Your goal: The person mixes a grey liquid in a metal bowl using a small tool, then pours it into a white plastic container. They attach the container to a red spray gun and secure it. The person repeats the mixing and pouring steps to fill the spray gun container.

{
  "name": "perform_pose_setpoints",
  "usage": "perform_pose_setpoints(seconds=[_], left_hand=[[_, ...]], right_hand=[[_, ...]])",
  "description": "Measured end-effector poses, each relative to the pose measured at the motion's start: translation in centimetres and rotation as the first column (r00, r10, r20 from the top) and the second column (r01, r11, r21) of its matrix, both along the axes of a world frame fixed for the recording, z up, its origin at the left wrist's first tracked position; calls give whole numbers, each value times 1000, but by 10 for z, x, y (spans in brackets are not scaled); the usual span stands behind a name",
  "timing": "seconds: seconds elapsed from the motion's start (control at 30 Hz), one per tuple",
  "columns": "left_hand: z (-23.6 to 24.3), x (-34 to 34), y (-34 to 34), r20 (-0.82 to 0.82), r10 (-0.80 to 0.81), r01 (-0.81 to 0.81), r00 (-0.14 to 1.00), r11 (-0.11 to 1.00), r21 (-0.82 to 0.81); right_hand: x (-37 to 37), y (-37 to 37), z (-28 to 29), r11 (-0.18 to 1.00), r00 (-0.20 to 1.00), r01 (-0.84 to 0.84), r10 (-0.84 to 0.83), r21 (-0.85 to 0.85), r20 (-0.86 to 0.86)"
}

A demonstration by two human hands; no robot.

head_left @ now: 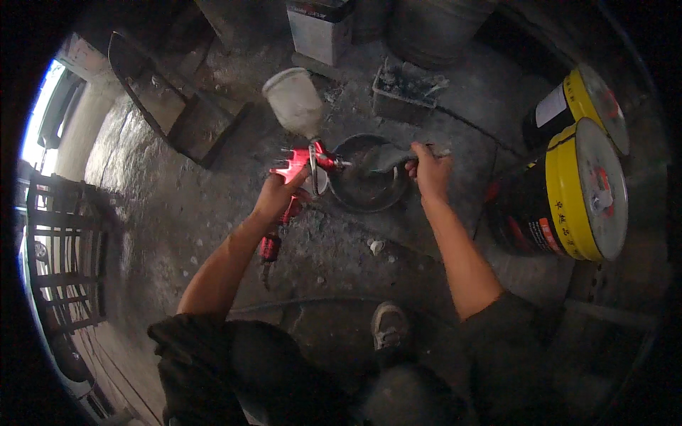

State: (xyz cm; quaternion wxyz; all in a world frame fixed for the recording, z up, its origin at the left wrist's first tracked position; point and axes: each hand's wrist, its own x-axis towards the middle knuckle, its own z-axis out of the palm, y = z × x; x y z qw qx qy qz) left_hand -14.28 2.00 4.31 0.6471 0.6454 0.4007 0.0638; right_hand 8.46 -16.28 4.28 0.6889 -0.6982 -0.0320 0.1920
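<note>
"Stained grey floor (334, 252) all round, yellow-and-black drums (568, 192) standing off to the right. So where is the work?"

"Between the two hands, at a round dark basin (362, 193) on the floor. The left hand (274, 196) has its fingers curled around the grip of a red spray gun (295, 165), just left of the basin, its pale cup (295, 99) uppermost and leaning left."

"And the right hand (431, 174)?"

"Its fingers grasp a grey brush-like tool (389, 157) (brush or scoop, the gloom won't let me settle it), with a short end poking out past them."

"Which relation matters most, would you say?"

"Nose against tool head. The gun's nose (344, 165) points rightward at the basin's near-left part; the tool's long axis runs almost crosswise, out leftward from the right fingers and over the basin. Those two ends face each other, near but apart in this view."

"Which hand is nearer the nose?"

"The left, just behind it. The right sits beyond the tool's head, on the basin's far-right side. Height between them I can't judge."
</note>
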Motion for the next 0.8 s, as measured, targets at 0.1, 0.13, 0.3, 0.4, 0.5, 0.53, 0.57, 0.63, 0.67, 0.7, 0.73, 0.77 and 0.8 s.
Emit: perform_pose_setpoints(seconds=[0.1, 0.13, 0.3, 0.4, 0.5, 0.53, 0.57, 0.63, 0.67, 0.7, 0.73, 0.77, 0.8], left_hand=[[13, 1, 3, -50, -9, 9, 999, 1000, -2], [14, 1, 7, -88, 20, -23, 996, 999, -30], [14, 6, 6, -157, 130, -141, 979, 988, -58], [-1, -4, 17, -152, 60, -89, 987, 979, -186], [4, -3, 12, -120, 51, -79, 991, 969, -235], [5, -2, 12, -129, 39, -71, 991, 965, -253], [6, -1, 12, -139, 26, -64, 990, 960, -271], [4, -3, 15, -153, 15, -56, 988, 961, -271], [0, -7, 20, -158, 16, -56, 987, 966, -253], [-4, -12, 23, -163, 19, -57, 986, 971, -234], [-3, -10, 23, -163, -1, -39, 987, 970, -240], [-3, -9, 22, -163, -19, -22, 986, 969, -247], [-2, -9, 21, -162, -38, -4, 986, 968, -253]], right_hand=[[0, -17, -18, 991, 974, -104, 117, -78, 194], [-2, -21, -21, 977, 944, -145, 185, -158, 272], [-16, -28, -45, 905, 712, -58, 334, -422, 618], [-24, -25, -46, 887, 753, -245, 429, -391, 499], [-21, -24, -35, 895, 804, -236, 398, -378, 442], [-21, -26, -38, 893, 755, -215, 409, -395, 513], [-21, -28, -39, 891, 699, -193, 419, -411, 579], [-6, -29, -32, 900, 875, -283, 384, -332, 294], [-3, -27, -27, 905, 920, -321, 368, -280, 132], [-5, -26, -25, 921, 917, -294, 347, -255, 196], [-4, -27, -28, 938, 912, -260, 317, -231, 259], [-4, -28, -31, 952, 903, -227, 285, -205, 322], [-8, -27, -35, 953, 837, -197, 285, -230, 467]])
